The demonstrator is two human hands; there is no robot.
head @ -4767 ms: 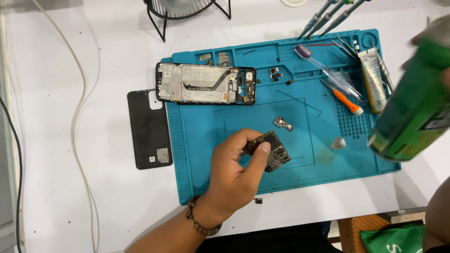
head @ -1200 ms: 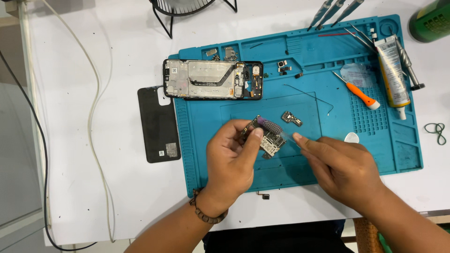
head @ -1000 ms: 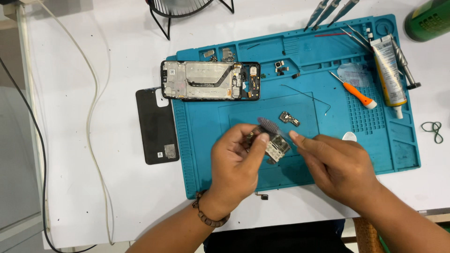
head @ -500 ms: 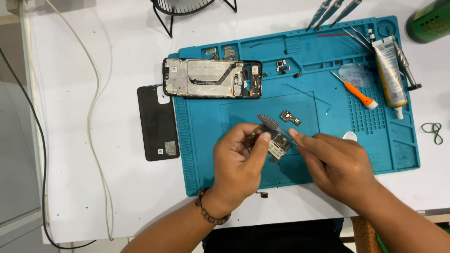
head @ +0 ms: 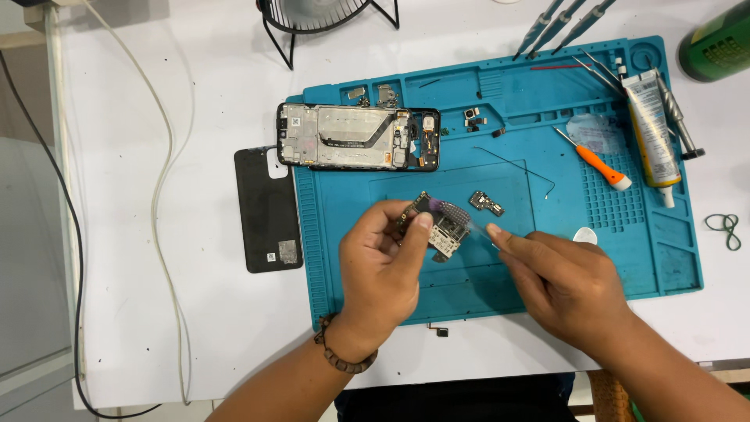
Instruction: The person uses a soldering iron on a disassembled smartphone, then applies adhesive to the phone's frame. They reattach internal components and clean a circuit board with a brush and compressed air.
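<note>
My left hand (head: pixel 387 273) is over the middle of a teal work mat (head: pixel 500 109) and pinches a small phone circuit board (head: pixel 447 236) between thumb and fingers. My right hand (head: pixel 566 285) grips the clear handle of a small brush, and the brush's purple bristles (head: pixel 451 209) rest on the board's upper edge. A second small circuit piece (head: pixel 486 203) lies on the mat just beyond the brush.
An opened phone frame (head: pixel 355 137) lies at the mat's upper left, with its black back cover (head: pixel 267 207) on the white table. An orange screwdriver (head: pixel 598 164), a glue tube (head: pixel 652 133), tweezers (head: pixel 558 19) and a green bottle (head: pixel 715 43) sit to the right. A white cable (head: pixel 168 172) runs down the left side.
My right hand has put the green bottle down at the far right and taken the brush. Over the last second the bristles shifted slightly on the board and my left hand barely moved.
</note>
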